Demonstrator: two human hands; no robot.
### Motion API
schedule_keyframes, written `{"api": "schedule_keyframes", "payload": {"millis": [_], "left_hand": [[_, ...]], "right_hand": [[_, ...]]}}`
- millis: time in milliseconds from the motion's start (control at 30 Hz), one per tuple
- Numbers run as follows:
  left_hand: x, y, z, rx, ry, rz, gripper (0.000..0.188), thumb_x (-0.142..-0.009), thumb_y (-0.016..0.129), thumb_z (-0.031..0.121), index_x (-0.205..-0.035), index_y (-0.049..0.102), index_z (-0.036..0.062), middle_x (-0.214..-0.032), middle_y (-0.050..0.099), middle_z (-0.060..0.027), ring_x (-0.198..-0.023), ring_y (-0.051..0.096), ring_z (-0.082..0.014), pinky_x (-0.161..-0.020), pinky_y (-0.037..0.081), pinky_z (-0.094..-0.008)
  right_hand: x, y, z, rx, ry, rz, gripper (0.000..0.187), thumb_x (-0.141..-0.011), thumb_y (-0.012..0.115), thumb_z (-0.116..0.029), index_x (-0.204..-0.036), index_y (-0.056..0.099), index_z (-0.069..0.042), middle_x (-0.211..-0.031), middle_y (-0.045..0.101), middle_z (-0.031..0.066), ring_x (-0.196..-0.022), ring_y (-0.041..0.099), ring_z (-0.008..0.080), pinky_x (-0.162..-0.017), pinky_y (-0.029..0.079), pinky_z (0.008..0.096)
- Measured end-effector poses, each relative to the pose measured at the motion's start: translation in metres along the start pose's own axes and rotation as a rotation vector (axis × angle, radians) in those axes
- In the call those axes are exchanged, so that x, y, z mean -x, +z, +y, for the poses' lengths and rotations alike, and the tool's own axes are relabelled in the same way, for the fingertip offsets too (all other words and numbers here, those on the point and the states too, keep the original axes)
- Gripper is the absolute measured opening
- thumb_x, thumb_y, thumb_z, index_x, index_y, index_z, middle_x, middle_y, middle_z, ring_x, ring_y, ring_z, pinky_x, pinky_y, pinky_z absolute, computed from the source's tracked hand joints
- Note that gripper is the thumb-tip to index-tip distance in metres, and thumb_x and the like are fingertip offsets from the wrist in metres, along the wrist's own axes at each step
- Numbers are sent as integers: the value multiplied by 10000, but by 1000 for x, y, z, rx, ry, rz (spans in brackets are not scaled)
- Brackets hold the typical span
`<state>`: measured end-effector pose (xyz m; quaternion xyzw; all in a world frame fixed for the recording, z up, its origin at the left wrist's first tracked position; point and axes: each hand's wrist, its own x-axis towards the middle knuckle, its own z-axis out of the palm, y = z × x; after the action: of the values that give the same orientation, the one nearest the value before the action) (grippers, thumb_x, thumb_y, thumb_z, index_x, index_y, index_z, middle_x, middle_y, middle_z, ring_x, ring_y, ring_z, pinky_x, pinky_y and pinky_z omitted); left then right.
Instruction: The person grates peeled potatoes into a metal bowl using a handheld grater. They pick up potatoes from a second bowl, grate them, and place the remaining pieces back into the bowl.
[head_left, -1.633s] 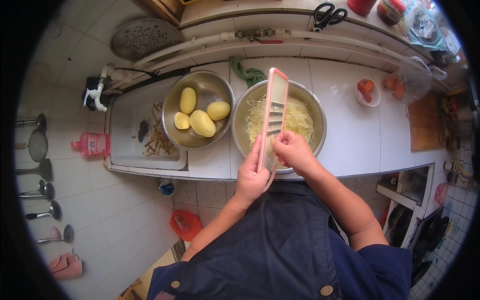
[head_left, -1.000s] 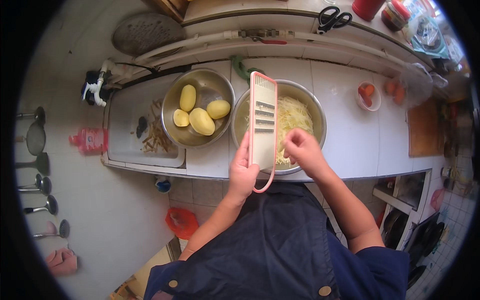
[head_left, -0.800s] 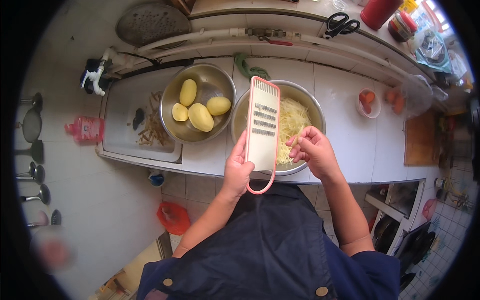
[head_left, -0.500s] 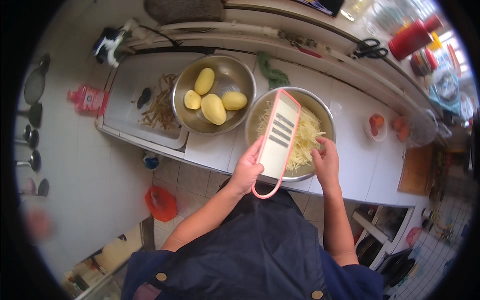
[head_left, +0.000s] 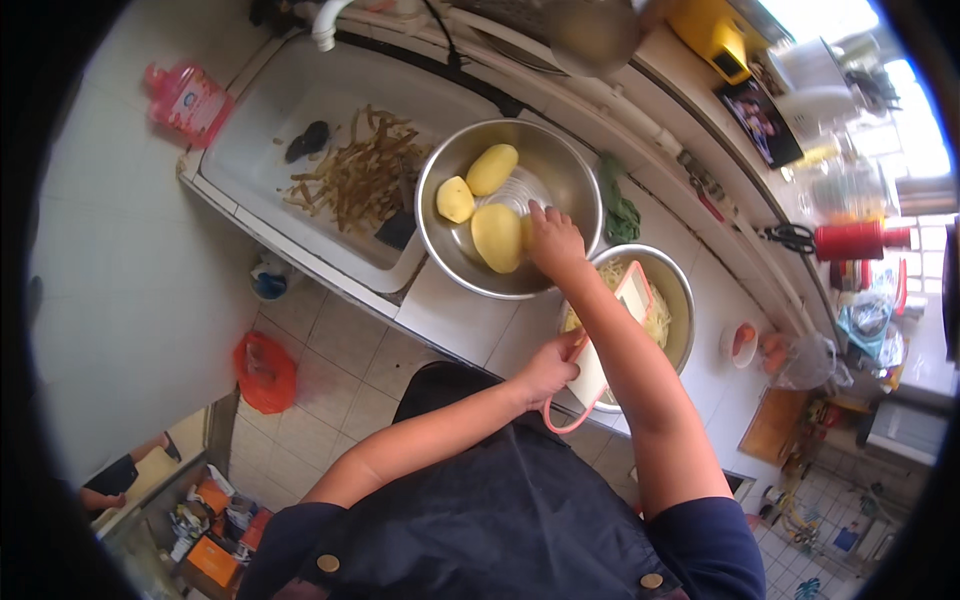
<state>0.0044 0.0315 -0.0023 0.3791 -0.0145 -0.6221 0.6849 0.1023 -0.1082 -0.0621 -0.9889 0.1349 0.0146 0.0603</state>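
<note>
In my left hand (head_left: 552, 372) is a white grater (head_left: 592, 377) with a pink rim and loop handle, its far end slanting over a steel bowl (head_left: 684, 300) of pale potato shreds (head_left: 660, 328). My right forearm crosses above the grater and hides part of it. Inside a larger steel bowl (head_left: 580, 165) to the left, my right hand (head_left: 556, 242) has its fingers curled on a peeled potato (head_left: 527, 233), mostly covered by the hand. Other peeled yellow potatoes (head_left: 497, 238) lie beside it in that bowl.
Brown peelings (head_left: 365, 170) lie in the sink (head_left: 250, 130) at left, near a pink bottle (head_left: 190, 103). A green cloth (head_left: 619, 205) sits behind the bowls. To the right are a small white cup (head_left: 738, 343) and a clear plastic bag (head_left: 812, 360). A red bag (head_left: 265, 372) stands on the floor.
My right hand has left the shreds and crossed leftward into the potato bowl, onto a potato. My left hand still holds the grater over the shred bowl. The whole view has shifted and turned.
</note>
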Motion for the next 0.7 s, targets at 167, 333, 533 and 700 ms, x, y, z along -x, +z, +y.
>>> {"api": "schedule_keyframes", "payload": {"millis": [167,333,533,700], "left_hand": [[0,-5,5,-67,54,-48,751,-651,372,-155,-1369,307,58,-1174,527,-98,-1018,524,-138,-838,404,-217],[-11,-10,-3,73,76,-76,776,-663,333,-182,-1391,257,73,-1212,501,-116,-1053,523,-169,-878,426,-265],[-10,-2,22,306,28,-228,821,-607,321,-190,-1378,256,83,-1270,448,-132,-1133,493,-234,-902,464,-337],[-13,1,18,395,35,-251,742,-725,407,-155,-1388,189,96,-1311,403,-129,-1165,468,-235,-928,453,-357]], "right_hand": [[-24,-4,-2,94,182,-188,649,-580,742,-187,-1134,423,-75,-1017,506,190,-957,538,342,-776,496,380],[-6,-96,11,-592,283,143,621,-676,698,-210,-1196,391,-68,-1068,542,191,-890,578,305,-740,499,361],[142,-132,63,-2282,589,150,561,-859,368,-464,-1241,395,-54,-1117,514,180,-923,558,303,-664,531,422],[217,-126,58,-2671,462,362,635,-829,564,-315,-1317,292,-13,-1272,366,199,-1143,416,344,-824,498,485]]}}
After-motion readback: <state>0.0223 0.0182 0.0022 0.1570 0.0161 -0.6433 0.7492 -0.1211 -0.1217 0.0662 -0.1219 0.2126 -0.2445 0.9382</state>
